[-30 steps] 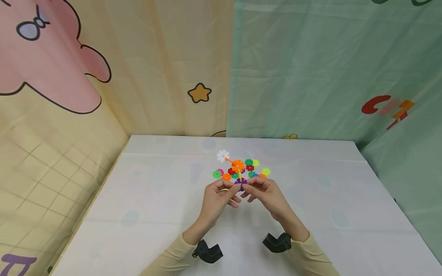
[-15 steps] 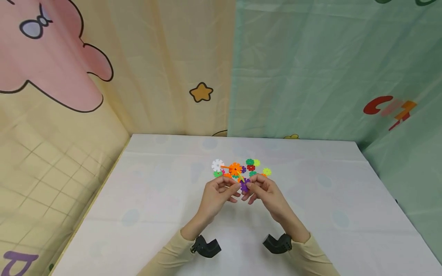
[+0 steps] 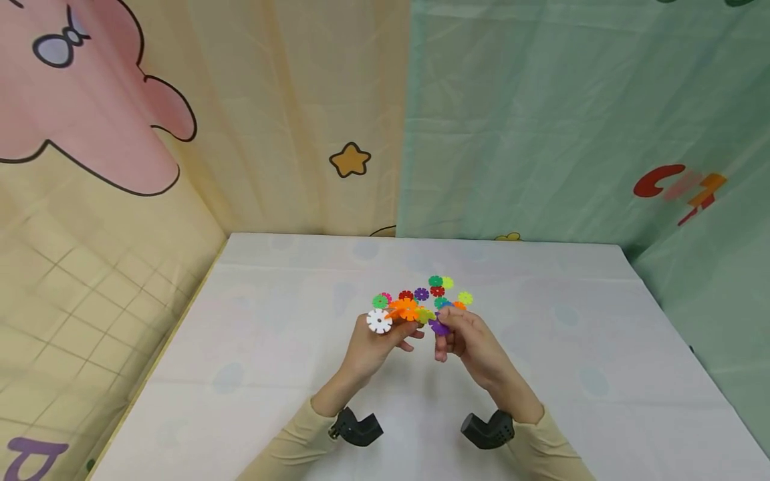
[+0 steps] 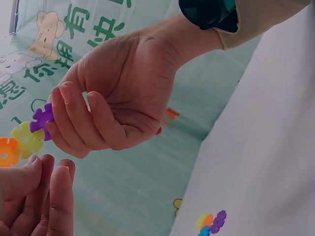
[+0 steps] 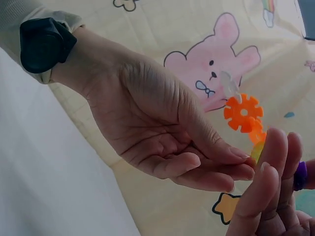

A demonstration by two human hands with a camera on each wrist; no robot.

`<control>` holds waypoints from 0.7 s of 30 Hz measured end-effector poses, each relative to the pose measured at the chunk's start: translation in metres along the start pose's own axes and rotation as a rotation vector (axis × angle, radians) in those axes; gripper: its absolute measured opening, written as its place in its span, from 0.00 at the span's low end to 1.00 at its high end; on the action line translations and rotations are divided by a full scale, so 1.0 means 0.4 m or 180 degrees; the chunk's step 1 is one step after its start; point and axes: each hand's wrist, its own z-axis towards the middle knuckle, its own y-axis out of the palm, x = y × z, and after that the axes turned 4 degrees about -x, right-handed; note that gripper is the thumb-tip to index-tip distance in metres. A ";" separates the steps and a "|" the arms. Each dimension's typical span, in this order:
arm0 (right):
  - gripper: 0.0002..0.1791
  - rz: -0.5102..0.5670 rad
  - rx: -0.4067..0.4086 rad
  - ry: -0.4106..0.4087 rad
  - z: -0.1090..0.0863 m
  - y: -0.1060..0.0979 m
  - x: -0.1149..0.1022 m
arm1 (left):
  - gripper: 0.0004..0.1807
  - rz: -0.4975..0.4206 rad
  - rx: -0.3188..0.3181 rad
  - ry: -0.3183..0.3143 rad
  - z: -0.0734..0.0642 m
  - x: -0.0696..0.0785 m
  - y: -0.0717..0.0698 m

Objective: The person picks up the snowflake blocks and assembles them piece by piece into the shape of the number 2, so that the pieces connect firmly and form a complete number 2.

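Note:
A chain of plastic snowflake discs spans my hands in the head view: a white disc [image 3: 379,321], orange discs [image 3: 406,309], a yellow disc [image 3: 424,315] and a purple disc [image 3: 440,327]. My left hand [image 3: 368,346] pinches the chain near the yellow disc between thumb and fingers; the white end hangs over this hand. The purple disc is gripped by my right hand [image 3: 474,339], its fingertips partly covering it. In the left wrist view the purple disc [image 4: 42,120] meets the yellow disc [image 4: 27,140] edge to edge; whether they interlock I cannot tell.
Behind the hands, several loose discs lie on the white table [image 3: 289,321], among them a green disc [image 3: 436,281], a red disc [image 3: 437,292] and a loose purple disc [image 3: 422,294]. Printed curtains [image 3: 517,120] stand along the table's far edge. Black wrist cameras [image 3: 359,427] sit on both forearms.
The chain has swung from pointing away to lying sideways, its white end now over the left hand. My left hand's grip has shifted from the purple disc to the yellow; the right has moved slightly right.

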 end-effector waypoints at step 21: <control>0.20 0.0310 -0.0054 -0.0065 -0.002 0.006 -0.001 | 0.13 -0.0005 0.0023 -0.0222 0.006 -0.042 -0.001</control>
